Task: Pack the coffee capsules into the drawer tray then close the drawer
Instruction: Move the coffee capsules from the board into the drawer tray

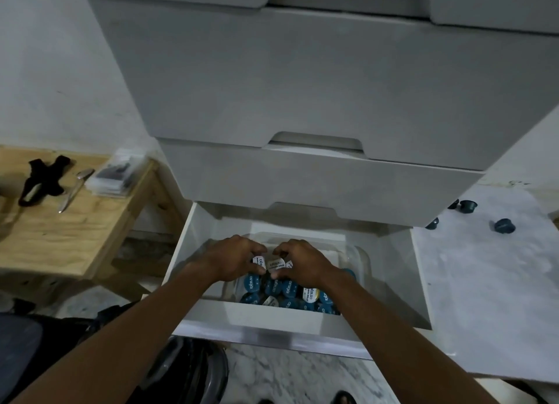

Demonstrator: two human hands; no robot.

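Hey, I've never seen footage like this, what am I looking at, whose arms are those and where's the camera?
No machine here: a person wears one camera on the head, looking down at their own bare arms. The left hand and right hand reach into the open bottom drawer of a white drawer unit. Their curled fingers grip a few white-lidded capsules over a clear tray packed with blue-lidded capsules. Loose dark capsules lie on the white surface to the right.
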